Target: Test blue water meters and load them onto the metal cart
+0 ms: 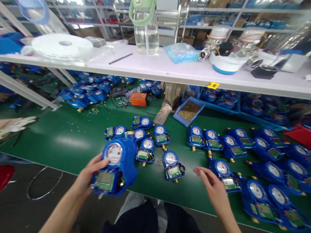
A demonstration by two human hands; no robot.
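My left hand (pixel 90 171) is closed around a blue water meter (pixel 132 161) with a round white dial and a small display on a green circuit board. It is tilted above the front of the bench. My right hand (pixel 212 183) hovers over the bench with its fingers loosely stretched out; the fingertips are slightly blurred, and I see nothing in them. Left of those fingertips lies a single water meter (pixel 170 158). Close to the right hand on its other side is another meter (pixel 222 167). Several more meters (pixel 147 144) lie just behind the held one.
Rows of meters (pixel 272 169) cover the bench's right side. Behind stand a blue tray of small brass parts (pixel 188 110), an orange box (pixel 138 99) and piled meters (pixel 89 94). A white shelf (pixel 155 72) crosses above, bearing a water bottle (pixel 146 35). A glove (pixel 18 126) lies far left.
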